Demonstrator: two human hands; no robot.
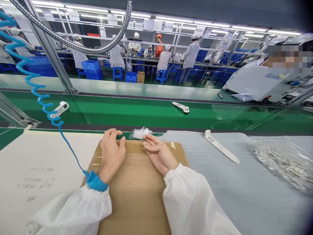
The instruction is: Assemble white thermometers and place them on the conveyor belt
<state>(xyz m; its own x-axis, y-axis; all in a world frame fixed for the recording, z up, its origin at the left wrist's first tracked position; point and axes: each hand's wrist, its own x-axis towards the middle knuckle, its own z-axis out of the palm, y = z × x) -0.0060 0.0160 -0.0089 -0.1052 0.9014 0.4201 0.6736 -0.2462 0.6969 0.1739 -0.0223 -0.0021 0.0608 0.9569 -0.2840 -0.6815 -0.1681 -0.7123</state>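
My left hand [112, 156] hovers over the far left part of a flat brown cardboard sheet [137, 195]. Its fingers are curved, with the thumb apart and nothing between them. A blue wrist strap [96, 181] with a coiled cord circles that wrist. Loosely bent and palm inward, my right hand [160, 153] is above the sheet's far right part, holding nothing that I can see. Its fingertips are beside a small clear plastic bag [141, 133] at the sheet's far edge; whether they touch it I cannot tell. To the right, a white handheld device casing [221, 146] lies on grey foam sheeting [210, 182].
A clear bag of small white parts [283, 163] lies far right. Beyond, a green conveyor belt [127, 112] carries a white device [181, 107] and another white device [60, 109]. The blue coiled cord [36, 85] hangs left. A person [266, 78] sits across at right.
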